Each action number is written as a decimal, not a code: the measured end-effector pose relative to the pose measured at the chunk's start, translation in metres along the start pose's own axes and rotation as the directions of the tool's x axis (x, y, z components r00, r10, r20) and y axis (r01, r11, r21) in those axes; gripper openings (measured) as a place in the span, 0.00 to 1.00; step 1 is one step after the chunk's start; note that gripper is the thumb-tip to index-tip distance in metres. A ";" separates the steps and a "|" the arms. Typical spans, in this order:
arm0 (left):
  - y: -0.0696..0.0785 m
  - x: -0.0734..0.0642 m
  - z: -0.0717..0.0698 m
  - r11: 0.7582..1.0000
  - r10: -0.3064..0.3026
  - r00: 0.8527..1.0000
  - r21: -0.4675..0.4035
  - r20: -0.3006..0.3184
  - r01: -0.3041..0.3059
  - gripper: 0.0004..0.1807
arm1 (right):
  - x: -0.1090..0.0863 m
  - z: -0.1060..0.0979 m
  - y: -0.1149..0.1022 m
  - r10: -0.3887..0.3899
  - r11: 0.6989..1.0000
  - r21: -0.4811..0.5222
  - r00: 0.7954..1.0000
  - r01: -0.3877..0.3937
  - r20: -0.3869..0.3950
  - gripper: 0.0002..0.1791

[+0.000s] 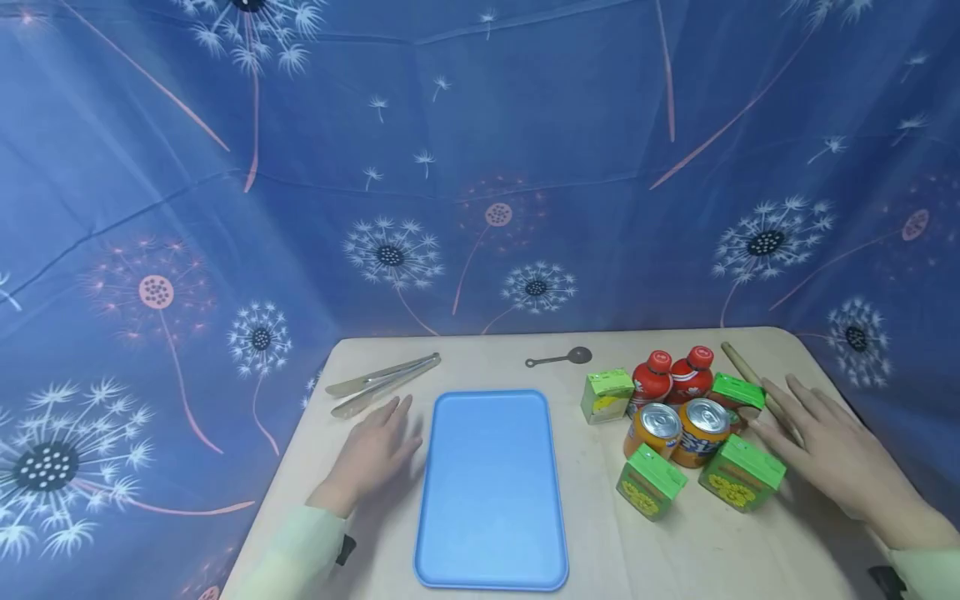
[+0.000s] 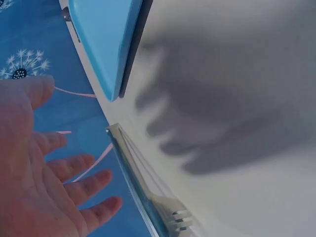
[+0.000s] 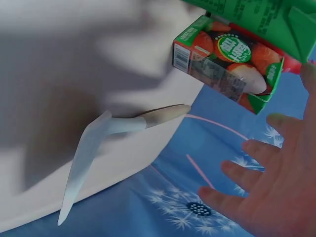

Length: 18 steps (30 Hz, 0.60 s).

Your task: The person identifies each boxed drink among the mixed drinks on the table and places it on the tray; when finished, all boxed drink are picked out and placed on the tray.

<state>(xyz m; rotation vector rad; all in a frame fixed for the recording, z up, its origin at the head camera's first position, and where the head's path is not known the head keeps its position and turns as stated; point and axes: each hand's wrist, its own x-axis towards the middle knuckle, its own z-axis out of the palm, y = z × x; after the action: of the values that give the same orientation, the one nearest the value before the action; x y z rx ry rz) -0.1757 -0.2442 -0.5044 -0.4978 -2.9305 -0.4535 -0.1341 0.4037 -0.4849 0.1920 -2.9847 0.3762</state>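
Observation:
My left hand [image 1: 373, 458] hovers between metal tongs [image 1: 385, 385] and the left edge of a blue tray [image 1: 491, 492], its fingers spread and holding nothing. The left wrist view shows the tongs' toothed end below the fingers. My right hand [image 1: 832, 442] is over the table's right side, fingers loosely extended with nothing in them. Beneath it lies a tool with a wooden handle [image 3: 165, 114] and a pale flat head [image 3: 86, 158]; the hand hides much of it from the head view. Near the fingertips stands a fruit-pictured drink carton [image 3: 227, 61] with a green top.
Left of my right hand stand two orange cans [image 1: 702, 431], two red-capped bottles [image 1: 692, 375] and several green cartons [image 1: 742, 472], including a pale green one [image 1: 607, 395]. A small dark spoon [image 1: 561, 357] lies near the back edge. A blue dandelion-print cloth [image 1: 480, 167] hangs behind.

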 end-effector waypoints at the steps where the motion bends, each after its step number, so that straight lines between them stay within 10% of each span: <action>1: 0.000 -0.001 0.001 1.000 -0.012 1.000 -0.019 0.003 0.012 0.39 | 0.002 0.000 0.002 0.001 1.000 0.019 1.000 -0.001 0.011 0.48; 18: 0.010 -0.008 0.031 0.944 -0.183 0.974 -0.254 0.135 0.212 0.33 | 0.034 0.007 0.014 0.013 0.981 0.193 0.995 -0.032 0.098 0.50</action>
<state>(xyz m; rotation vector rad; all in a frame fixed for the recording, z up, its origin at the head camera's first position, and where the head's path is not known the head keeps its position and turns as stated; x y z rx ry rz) -0.1677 -0.2276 -0.5323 -0.2631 -3.0546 -0.8839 -0.1707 0.4114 -0.4899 0.2006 -3.0436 0.6810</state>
